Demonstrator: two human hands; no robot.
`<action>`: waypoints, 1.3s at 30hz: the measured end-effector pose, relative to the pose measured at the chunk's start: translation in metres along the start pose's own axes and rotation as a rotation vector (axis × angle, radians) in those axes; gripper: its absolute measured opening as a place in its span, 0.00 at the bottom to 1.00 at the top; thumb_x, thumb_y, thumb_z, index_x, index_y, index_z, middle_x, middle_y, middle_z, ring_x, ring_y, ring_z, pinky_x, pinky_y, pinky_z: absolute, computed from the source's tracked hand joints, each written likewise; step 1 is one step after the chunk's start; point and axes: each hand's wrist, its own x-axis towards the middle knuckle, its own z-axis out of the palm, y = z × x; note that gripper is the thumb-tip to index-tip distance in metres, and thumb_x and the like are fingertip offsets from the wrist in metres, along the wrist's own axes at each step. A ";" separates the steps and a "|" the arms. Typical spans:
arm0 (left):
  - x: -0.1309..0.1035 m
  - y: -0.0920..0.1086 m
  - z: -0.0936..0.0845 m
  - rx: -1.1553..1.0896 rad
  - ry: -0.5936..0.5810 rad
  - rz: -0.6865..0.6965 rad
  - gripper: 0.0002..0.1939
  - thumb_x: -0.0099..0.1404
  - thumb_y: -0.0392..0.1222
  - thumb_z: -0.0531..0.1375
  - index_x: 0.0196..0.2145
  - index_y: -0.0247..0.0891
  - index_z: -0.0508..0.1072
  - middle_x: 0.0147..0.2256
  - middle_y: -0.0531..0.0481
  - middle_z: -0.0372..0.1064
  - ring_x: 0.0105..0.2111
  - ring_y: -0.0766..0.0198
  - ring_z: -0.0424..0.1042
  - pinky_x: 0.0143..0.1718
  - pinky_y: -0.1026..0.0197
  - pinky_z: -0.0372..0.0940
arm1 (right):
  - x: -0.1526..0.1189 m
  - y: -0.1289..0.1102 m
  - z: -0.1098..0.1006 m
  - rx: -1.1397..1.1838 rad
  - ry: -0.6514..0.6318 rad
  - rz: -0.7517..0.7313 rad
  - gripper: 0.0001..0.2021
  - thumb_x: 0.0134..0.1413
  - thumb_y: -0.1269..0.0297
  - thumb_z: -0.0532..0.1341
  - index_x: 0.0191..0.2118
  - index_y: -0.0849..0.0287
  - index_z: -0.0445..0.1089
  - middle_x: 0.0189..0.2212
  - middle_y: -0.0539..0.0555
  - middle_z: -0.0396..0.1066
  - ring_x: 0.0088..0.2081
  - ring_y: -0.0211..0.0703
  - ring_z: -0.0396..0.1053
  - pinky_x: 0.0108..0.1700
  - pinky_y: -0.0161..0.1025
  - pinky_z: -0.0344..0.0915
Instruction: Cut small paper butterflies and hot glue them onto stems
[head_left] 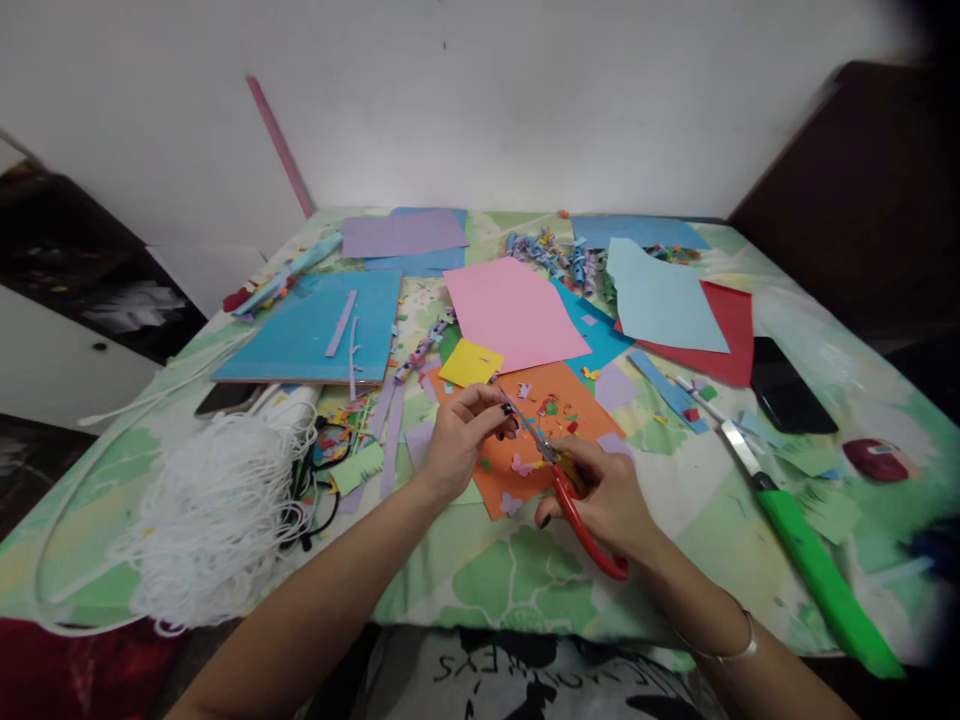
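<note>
My right hand (600, 490) is closed on red-handled scissors (574, 510), whose blades point up and left toward my left hand (469, 435). The fingers of my left hand are pinched together near the blade tips, on something too small to make out. Beneath both hands lies an orange sheet (592, 400) scattered with small paper cutouts, among them a pink butterfly (512, 503). A yellow paper piece (470, 363) and a pink sheet (517, 315) are just beyond my left hand.
White cord (217, 520) is heaped at the left, below a blue pad (315, 325) with purple strips. At the right are a green-handled knife (817, 570), a black phone (787, 385) and red and light blue sheets (667, 300). Curled paper bits (551, 250) sit at the back.
</note>
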 end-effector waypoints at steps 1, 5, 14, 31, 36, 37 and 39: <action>0.000 0.000 0.000 0.005 -0.002 -0.001 0.05 0.49 0.35 0.64 0.26 0.35 0.70 0.21 0.54 0.69 0.20 0.71 0.67 0.25 0.67 0.61 | 0.000 0.000 0.000 -0.004 0.000 -0.007 0.20 0.34 0.60 0.71 0.37 0.59 0.72 0.17 0.43 0.50 0.20 0.31 0.45 0.20 0.32 0.46; 0.000 0.003 0.001 0.002 -0.022 -0.031 0.03 0.49 0.34 0.63 0.24 0.34 0.71 0.20 0.54 0.68 0.20 0.71 0.67 0.25 0.67 0.61 | 0.001 -0.002 -0.001 -0.012 -0.006 -0.017 0.18 0.35 0.59 0.71 0.37 0.59 0.73 0.16 0.43 0.50 0.19 0.32 0.46 0.20 0.32 0.47; 0.000 0.003 0.000 0.010 -0.016 -0.016 0.02 0.48 0.33 0.63 0.23 0.35 0.73 0.21 0.53 0.69 0.21 0.70 0.68 0.25 0.66 0.61 | 0.001 -0.001 -0.003 -0.029 0.010 -0.053 0.18 0.35 0.58 0.71 0.36 0.58 0.73 0.17 0.43 0.53 0.20 0.31 0.45 0.20 0.32 0.47; 0.001 0.000 -0.003 0.030 0.029 0.033 0.01 0.48 0.33 0.64 0.23 0.35 0.75 0.23 0.52 0.73 0.23 0.70 0.69 0.28 0.66 0.63 | 0.000 -0.004 -0.001 -0.063 0.054 -0.043 0.19 0.35 0.58 0.71 0.37 0.59 0.74 0.17 0.43 0.49 0.20 0.32 0.45 0.20 0.32 0.48; 0.001 0.000 -0.003 0.019 0.041 0.036 0.02 0.48 0.33 0.65 0.23 0.35 0.75 0.23 0.52 0.73 0.22 0.70 0.69 0.28 0.66 0.63 | 0.000 -0.003 -0.001 -0.068 0.062 -0.058 0.18 0.36 0.59 0.70 0.37 0.59 0.74 0.16 0.43 0.50 0.20 0.32 0.46 0.20 0.32 0.48; 0.002 0.000 -0.003 0.021 0.044 0.038 0.02 0.48 0.33 0.65 0.23 0.35 0.75 0.23 0.52 0.73 0.22 0.70 0.69 0.27 0.66 0.63 | 0.000 -0.003 -0.001 -0.071 0.065 -0.062 0.18 0.36 0.59 0.70 0.37 0.59 0.73 0.17 0.43 0.51 0.20 0.32 0.46 0.20 0.32 0.48; 0.002 0.001 -0.003 0.028 0.047 0.042 0.02 0.48 0.33 0.65 0.23 0.35 0.75 0.23 0.52 0.72 0.22 0.70 0.69 0.27 0.66 0.63 | 0.000 -0.003 -0.001 -0.083 0.072 -0.068 0.18 0.36 0.59 0.70 0.37 0.59 0.73 0.17 0.43 0.51 0.20 0.32 0.46 0.21 0.32 0.48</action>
